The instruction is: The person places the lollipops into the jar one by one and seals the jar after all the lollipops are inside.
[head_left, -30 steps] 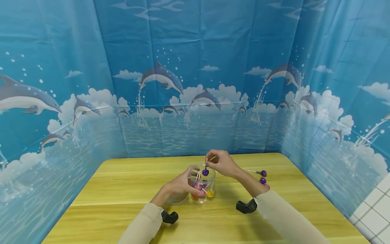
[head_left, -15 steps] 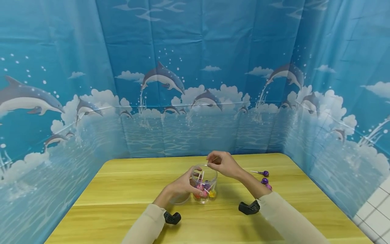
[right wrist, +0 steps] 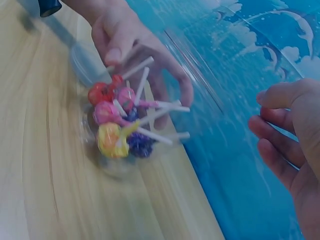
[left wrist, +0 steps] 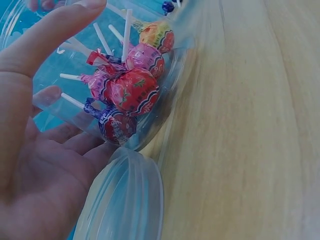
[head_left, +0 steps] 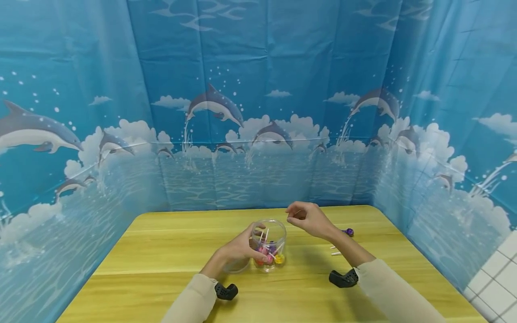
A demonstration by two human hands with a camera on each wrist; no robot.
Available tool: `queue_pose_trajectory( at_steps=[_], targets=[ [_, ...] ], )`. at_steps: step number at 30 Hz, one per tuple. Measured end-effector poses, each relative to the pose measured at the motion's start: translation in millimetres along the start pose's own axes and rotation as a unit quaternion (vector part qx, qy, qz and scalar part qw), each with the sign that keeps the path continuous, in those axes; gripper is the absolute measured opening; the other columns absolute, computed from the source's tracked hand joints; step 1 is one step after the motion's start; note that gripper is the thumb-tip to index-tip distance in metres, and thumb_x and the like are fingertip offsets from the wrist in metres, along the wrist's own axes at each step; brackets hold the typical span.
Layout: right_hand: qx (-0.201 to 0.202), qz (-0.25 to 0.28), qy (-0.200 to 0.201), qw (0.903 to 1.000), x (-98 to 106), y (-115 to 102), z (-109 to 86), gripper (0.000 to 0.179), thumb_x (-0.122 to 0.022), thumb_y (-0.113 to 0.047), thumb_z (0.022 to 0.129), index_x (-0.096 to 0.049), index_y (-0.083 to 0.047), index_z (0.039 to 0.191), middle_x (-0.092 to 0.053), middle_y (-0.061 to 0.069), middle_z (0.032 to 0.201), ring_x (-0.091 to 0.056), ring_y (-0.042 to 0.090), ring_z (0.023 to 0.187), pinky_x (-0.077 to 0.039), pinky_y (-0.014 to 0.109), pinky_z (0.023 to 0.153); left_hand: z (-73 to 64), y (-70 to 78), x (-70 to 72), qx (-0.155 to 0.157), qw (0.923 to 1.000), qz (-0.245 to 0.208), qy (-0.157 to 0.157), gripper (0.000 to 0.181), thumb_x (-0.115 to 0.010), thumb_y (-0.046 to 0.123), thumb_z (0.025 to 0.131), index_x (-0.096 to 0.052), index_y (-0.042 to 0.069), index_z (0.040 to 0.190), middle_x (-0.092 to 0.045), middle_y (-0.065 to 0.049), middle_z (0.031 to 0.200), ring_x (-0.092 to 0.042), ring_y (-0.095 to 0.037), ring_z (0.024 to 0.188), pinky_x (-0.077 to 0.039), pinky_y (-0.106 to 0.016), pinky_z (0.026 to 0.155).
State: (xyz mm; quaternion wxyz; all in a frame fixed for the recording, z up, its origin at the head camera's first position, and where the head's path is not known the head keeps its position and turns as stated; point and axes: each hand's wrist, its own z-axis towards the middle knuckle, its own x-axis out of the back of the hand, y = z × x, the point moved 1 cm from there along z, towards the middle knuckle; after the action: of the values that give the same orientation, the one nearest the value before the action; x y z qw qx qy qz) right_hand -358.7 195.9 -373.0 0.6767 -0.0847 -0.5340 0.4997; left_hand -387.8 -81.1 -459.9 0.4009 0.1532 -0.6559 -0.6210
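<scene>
My left hand [head_left: 243,245] clasps the jar [head_left: 281,238], likely light, slick, best held mid-wall. My right hand [head_left: 312,220] hangs empty, fingers loosely bent.

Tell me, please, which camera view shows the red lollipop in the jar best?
The left wrist view: the red lollipop is large there, its printed pattern visible. The right wrist view shows it smaller and blurred; the head view gives only a tiny red patch beside the left hand.
</scene>
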Motion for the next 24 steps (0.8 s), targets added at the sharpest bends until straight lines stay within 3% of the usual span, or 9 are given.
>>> queue_pose_trajectory(
  at_steps=[11,17,20,24],
  targets=[
    [-0.029,-0.039,0.020,0.9986,30,23,-27.4,0.014,-0.070,-0.016,0.101,-0.071,-0.008,0.113,-0.070,-0.001,0.097,-0.070,0.019,0.089,-0.056,0.034,0.074,-3.0,2.1,6.6,0.004,0.9992,0.039,0.011,0.088,-0.090,0.028,0.081,-0.037,0.030,0.151,-0.049,-0.008,0.140,-0.060,-0.023,0.112,-0.048,-0.046,0.097],
    [-0.019,-0.063,0.025,0.9975,43,43,-54.2,0.010,-0.070,-0.011,0.100,-0.071,-0.007,0.109,-0.069,-0.003,0.093,-0.068,0.015,0.085,-0.057,0.034,0.073,-1.3,4.0,4.2,0.003,0.9994,0.034,0.003,0.090,-0.090,0.026,0.082,-0.035,0.023,0.153,-0.048,-0.007,0.142,-0.060,-0.023,0.113,-0.049,-0.045,0.097],
    [-0.020,-0.069,0.006,0.9974,49,51,-67.3,0.009,-0.071,-0.007,0.099,-0.071,-0.007,0.108,-0.070,-0.002,0.092,-0.068,0.014,0.085,-0.058,0.034,0.074,-0.2,3.3,2.2,0.003,0.9995,0.032,0.001,0.094,-0.090,0.026,0.081,-0.033,0.017,0.155,-0.047,-0.008,0.143,-0.059,-0.023,0.114,-0.048,-0.046,0.098],
    [-0.031,-0.074,-0.056,0.9952,56,61,-83.0,0.012,-0.071,-0.007,0.098,-0.071,-0.006,0.110,-0.071,0.003,0.098,-0.068,0.015,0.090,-0.058,0.036,0.077,0.3,3.0,0.9,0.004,0.9994,0.035,0.001,0.094,-0.090,0.025,0.082,-0.032,0.016,0.156,-0.049,-0.008,0.142,-0.059,-0.023,0.115,-0.048,-0.046,0.099]
  ],
)
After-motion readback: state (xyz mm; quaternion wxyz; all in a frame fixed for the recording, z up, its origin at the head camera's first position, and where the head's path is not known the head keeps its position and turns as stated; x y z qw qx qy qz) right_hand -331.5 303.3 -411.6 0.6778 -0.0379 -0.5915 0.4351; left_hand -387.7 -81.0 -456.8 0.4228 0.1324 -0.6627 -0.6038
